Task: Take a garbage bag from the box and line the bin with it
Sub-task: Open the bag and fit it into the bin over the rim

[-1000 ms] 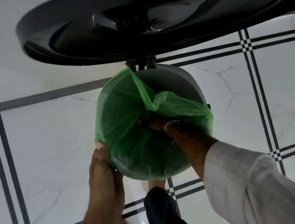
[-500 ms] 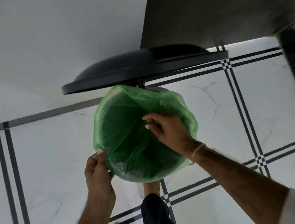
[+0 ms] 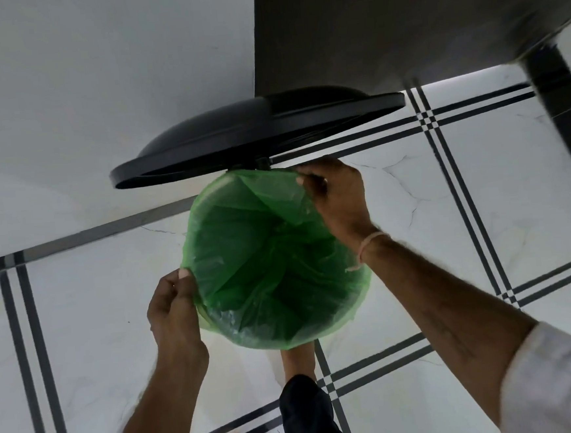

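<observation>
Garbage bag (image 3: 274, 268), thin green translucent film, sits inside the bin with its mouth spread open upward toward the camera and its body hanging down into the well, so its long axis runs vertically along the bin's own. The bin itself is almost wholly hidden under the film; only its black lid (image 3: 257, 134) shows, tipped up behind the opening, and a bare foot (image 3: 296, 355) at the near base seems to be on the pedal, though that is a guess. The left hand (image 3: 173, 310) is closed in a pinch on the bag's edge at the near-left side of the rim, thumb on top. The right hand (image 3: 335, 198) is closed on a gathered fold of film at the far-right side, just below the lid hinge, where the edge does not look folded over the rim yet. The film should be nearly weightless, limp and slippery, quick to crumple and liable to stretch or tear if tugged hard against the rim. The hem is the place to take hold, pulled outward and down over the lip in short sections. The marble floor (image 3: 465, 222) with dark inlay lines lies all around.
</observation>
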Action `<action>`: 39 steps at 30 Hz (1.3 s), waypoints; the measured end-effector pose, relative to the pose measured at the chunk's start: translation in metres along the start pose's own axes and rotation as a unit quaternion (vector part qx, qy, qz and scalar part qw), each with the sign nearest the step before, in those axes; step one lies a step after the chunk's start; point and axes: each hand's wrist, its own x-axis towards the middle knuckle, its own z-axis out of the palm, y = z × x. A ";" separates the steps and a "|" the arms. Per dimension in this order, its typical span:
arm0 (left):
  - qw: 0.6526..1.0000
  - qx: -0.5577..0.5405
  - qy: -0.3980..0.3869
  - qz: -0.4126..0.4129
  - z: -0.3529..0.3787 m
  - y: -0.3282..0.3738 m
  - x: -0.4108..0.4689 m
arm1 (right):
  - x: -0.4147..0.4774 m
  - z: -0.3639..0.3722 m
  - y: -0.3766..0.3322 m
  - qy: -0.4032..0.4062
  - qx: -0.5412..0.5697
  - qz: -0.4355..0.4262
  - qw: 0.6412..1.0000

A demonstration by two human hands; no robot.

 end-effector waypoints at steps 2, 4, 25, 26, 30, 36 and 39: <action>1.000 -0.011 -0.005 -0.003 -0.001 -0.002 0.004 | 0.011 -0.003 0.003 -0.003 0.039 0.048 0.998; 1.000 -0.016 -0.011 0.000 0.000 -0.003 0.006 | 0.023 -0.006 0.006 -0.015 0.091 0.098 0.991; 0.975 0.002 -0.193 -0.111 0.031 0.058 0.089 | 0.060 0.008 0.027 -0.180 0.342 0.317 0.866; 0.972 0.003 -0.202 -0.119 0.034 0.060 0.095 | 0.061 0.008 0.026 -0.187 0.341 0.323 0.863; 0.959 0.007 -0.233 -0.162 0.042 0.062 0.112 | 0.062 0.009 0.028 -0.188 0.348 0.348 0.850; 0.950 0.028 -0.248 -0.189 0.050 0.059 0.128 | 0.062 0.010 0.036 -0.211 0.306 0.386 0.844; 0.946 0.036 -0.260 -0.191 0.052 0.057 0.128 | 0.055 0.007 0.043 -0.217 0.322 0.391 0.834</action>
